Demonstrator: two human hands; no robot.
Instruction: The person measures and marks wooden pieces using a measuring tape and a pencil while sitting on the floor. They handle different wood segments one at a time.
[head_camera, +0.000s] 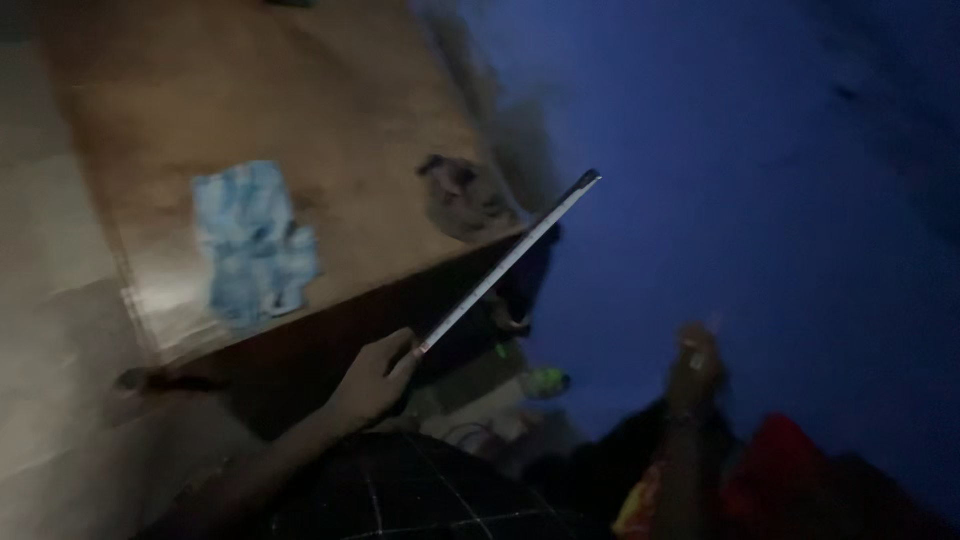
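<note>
Dim light covers the scene, and you look down at a slant on one wooden counter (300, 110) and a blue wall (760, 180) behind it. One long flat ruler-like strip (510, 262), pale with a dark edge, rises diagonally from your left hand (372, 380) toward the upper right, its far end standing free in front of the wall. Your left grip is closed narrowly around the lower end of the strip, fingers wrapped over it just past the counter's near edge. Your right hand (695, 370) is raised at the lower right, well apart from the strip; it is blurred, and you cannot tell whether its grip is open or holds some small thing. Two cloths lie on the counter: one light blue patterned cloth (255, 245) near the middle, and one dark crumpled cloth (462, 195) close to the far edge, just beside the strip's line. One dark checked garment (410, 490) fills the bottom centre below your left forearm. One red-and-yellow bundle (770, 470) sits at the lower right under your right arm.
</note>
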